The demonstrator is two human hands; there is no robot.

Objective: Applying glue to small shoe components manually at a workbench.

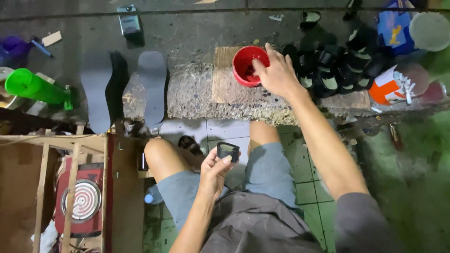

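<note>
From the head view, looking down over the person's lap, the left hand (213, 171) is raised above the knees, fingers curled around a small black strap piece (228, 151) with a pale inner face, pinched between thumb and fingertips. The right hand (276, 72) is stretched forward to the concrete ledge (187, 93), its fingertips dipped into the mouth of a red cup (248, 65); the fingers are bunched narrow, but I cannot tell whether they hold anything inside it. The cup stands on a piece of cardboard (224, 84) laid on the ledge.

Just right of the cup, touching the cardboard's far end, sits a heap of black strap pieces (337, 65) much like the one in the left hand, many showing the same pale lining. To my eye that heap looks like the bulk of the work, with only 1 piece in hand at present; which of the heap are finished and which are waiting I cannot tell.

Further left on the ledge lie 2 dark grey shoe soles (124, 89), side by side and bare. A green bottle (33, 86) lies on its side at the far left. Down at the left of the person's legs, inside a wooden frame (70, 187), is a red electric hotplate (82, 199). At the right end of the ledge stands an orange and white carton (391, 84).
</note>
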